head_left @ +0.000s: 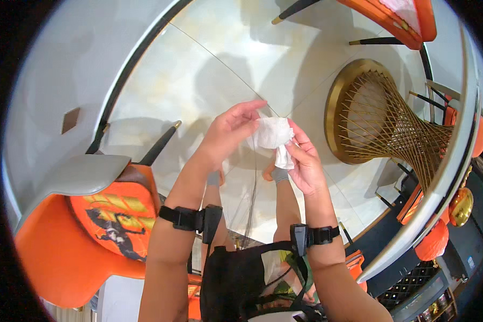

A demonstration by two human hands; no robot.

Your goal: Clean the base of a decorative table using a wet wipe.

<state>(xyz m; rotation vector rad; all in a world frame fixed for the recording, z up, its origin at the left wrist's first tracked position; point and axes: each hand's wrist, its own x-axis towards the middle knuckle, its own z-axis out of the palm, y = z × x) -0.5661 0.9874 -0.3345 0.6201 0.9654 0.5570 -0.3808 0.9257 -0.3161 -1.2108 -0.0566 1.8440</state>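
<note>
A white, crumpled tissue (273, 133) is held up between my two hands, above the floor. My right hand (307, 166) grips it from the right, thumb and fingers closed on its edge, and a folded tail of it hangs down beside the thumb. At its left edge is my left hand (229, 131), thumb tip against the tissue and index finger stretched out above it. The left hand's other fingertips are partly hidden.
An orange chair (53, 241) with a patterned cushion stands at my left by the wall. To the right, a table's pale edge (413, 231) curves over its gold wire pedestal (354, 112). Another orange chair (413, 27) is at the far right. My feet rest on pale floor tiles (188, 70).
</note>
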